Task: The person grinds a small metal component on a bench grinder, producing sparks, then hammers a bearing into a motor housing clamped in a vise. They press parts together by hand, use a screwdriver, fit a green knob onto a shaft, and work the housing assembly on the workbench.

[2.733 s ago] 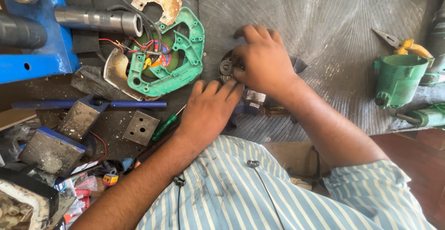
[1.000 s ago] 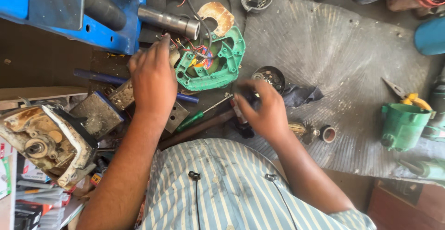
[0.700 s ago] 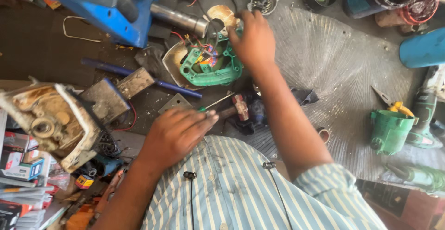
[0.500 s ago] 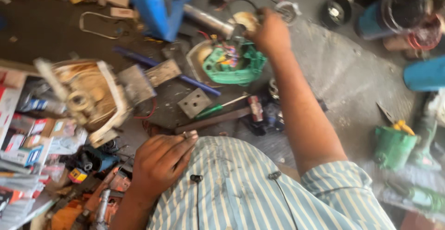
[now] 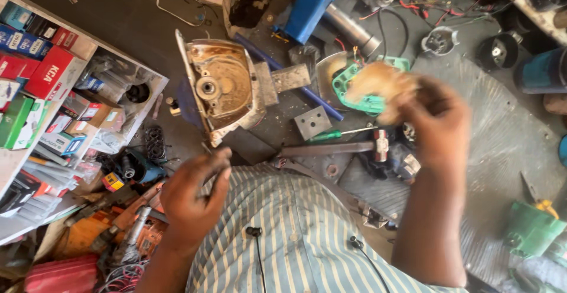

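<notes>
Cluttered workshop floor. Your right hand (image 5: 434, 130) clamps a blurred rusty plate (image 5: 378, 86), lifted above the green housing (image 5: 360, 89) for inspection; your left hand (image 5: 192, 195) hovers loosely curled, empty.

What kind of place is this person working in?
Most likely a power-tool repair workshop. A rusty opened metal tool housing lies on the floor beside a green motor casing with loose wires, a hammer lies close by, and shelves hold boxed parts.

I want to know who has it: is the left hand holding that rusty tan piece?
No. The right hand holds the rusty tan piece; the left hand is raised near the striped shirt.
</notes>
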